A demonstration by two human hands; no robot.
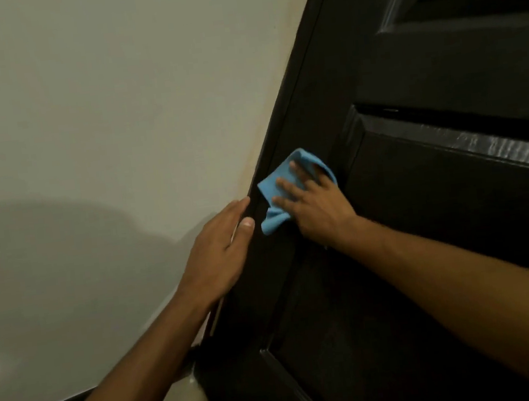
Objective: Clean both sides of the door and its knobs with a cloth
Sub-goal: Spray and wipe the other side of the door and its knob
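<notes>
I see a pale matte wall (pixel 81 105). Dark panelled door (pixel 443 246), glossy mouldings. My left hand (pixel 219 251) wraps fingers around the door's edge. My right hand (pixel 320 207), fingers spread flat, presses a crumpled blue cloth (pixel 279 185) against the door.

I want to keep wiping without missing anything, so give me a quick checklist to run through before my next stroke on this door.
1. Blue cloth flat against the door: ok, the right hand presses it on with spread fingers.
2. Door steadied: ok, the left hand grips its edge.
3. Left thumb clear of the cloth's path: ok, apart but close.
4. Cloth fully spread: not ok, the lower corner is bunched.
5. Raised panel ledge clean: not ok, pale streaks show.
6. Knobs wiped: cannot tell, none in view.
</notes>
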